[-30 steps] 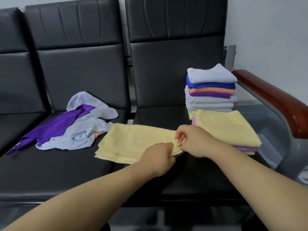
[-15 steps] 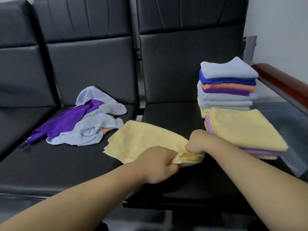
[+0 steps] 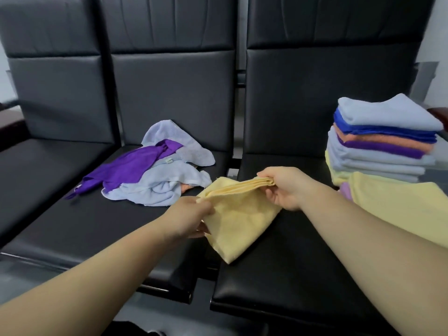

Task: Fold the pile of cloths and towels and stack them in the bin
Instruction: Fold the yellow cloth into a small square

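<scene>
Yellow towel [image 3: 242, 214]: folded in layers, held up by both ends of top edge, lower corner pointing down. Loose pile [image 3: 150, 175]: purple, pale blue, orange scrap, crumpled on middle seat [image 3: 97, 226]. Folded stack [image 3: 383, 141] at right: pale blue, blue, orange, purple. Second yellow towel [image 3: 400, 204] flat in front.

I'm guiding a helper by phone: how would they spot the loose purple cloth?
On the row of black seats, take the middle cushion, where a crumpled pile lies. The purple cloth sprawls from that pile's left side. Its neighbours are pale blue, and unlike the purple one in the folded stack at right, it is unfolded.
</scene>
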